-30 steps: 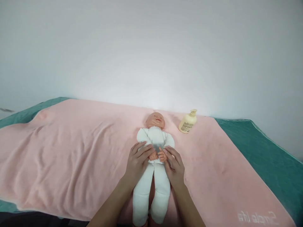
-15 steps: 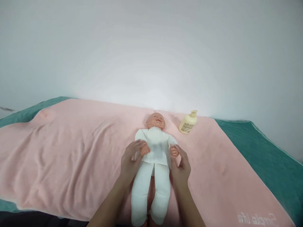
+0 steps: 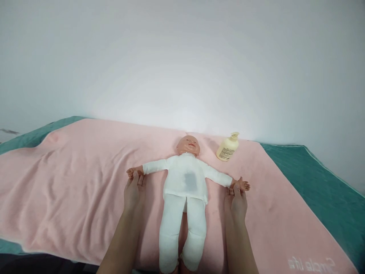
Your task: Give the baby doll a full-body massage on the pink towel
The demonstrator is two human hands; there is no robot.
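A baby doll in white clothes lies on its back, head toward the wall, with both arms stretched out sideways. My left hand is closed around the doll's wrist on the left, thumb on top and fingers underneath. On the other side my right hand grips the doll's other wrist in the same way, and the doll's small fingers stick out past my thumb. A greyish square patch shows on the doll's chest. The doll's feet are cut off by the lower edge of the view.
Under the doll spreads a pink blanket, wrinkled on the left, over a green cover. A pale yellow pump bottle stands on the blanket right of the doll's head. A white wall rises behind.
Both my hands have moved apart, drawing the doll's arms from beside its body out to the sides. The doll's body and the bottle have stayed in place.
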